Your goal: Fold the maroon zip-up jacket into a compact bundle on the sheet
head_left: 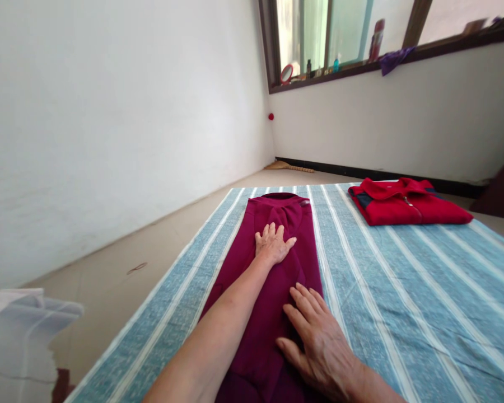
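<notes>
A maroon long garment, folded into a narrow strip, lies lengthwise on the striped blue cloth. Its far end shows a dark neckline or waist opening. My left hand rests flat on the upper part of the garment, fingers spread. Nearer to me, my right hand lies on the garment's right side, its fingers stretched and slightly apart. Neither hand grasps anything. My forearms hide part of the lower garment.
A folded red jacket with a zip lies at the far right of the cloth. A white wall stands at left. The windowsill holds bottles and a round mirror. A broom lies on the floor, and pale fabric hangs at lower left.
</notes>
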A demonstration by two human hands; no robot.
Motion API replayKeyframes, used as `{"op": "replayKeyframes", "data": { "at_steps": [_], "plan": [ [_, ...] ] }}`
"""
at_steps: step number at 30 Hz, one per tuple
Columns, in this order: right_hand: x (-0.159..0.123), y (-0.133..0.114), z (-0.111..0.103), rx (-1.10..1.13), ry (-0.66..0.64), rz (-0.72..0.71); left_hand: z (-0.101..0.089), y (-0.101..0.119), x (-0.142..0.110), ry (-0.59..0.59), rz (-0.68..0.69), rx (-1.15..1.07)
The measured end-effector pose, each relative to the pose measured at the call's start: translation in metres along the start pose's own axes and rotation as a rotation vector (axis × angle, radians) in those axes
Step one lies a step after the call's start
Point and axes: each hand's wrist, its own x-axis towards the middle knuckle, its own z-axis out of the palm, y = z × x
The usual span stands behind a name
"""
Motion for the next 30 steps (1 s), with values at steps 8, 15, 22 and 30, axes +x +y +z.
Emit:
{"op": "replayKeyframes", "data": {
  "at_steps": [8, 15, 22, 30],
  "plan": [
    [0.01, 0.01, -0.009, -0.084, -0.096, 0.023, 0.003, 0.0, 0.002, 0.012, 0.003, -0.003],
    [0.012, 0.014, -0.005, -0.08, -0.195, 0.092, 0.0, 0.004, -0.002, 0.021, 0.007, -0.012],
    [0.01, 0.014, -0.005, -0.128, -0.177, 0.066, -0.019, 0.002, -0.002, -0.068, 0.008, -0.072],
    [0.009, 0.016, -0.004, -0.144, -0.178, 0.044, -0.041, -0.012, -0.07, -0.121, 0.098, -0.06]
  ]
}}
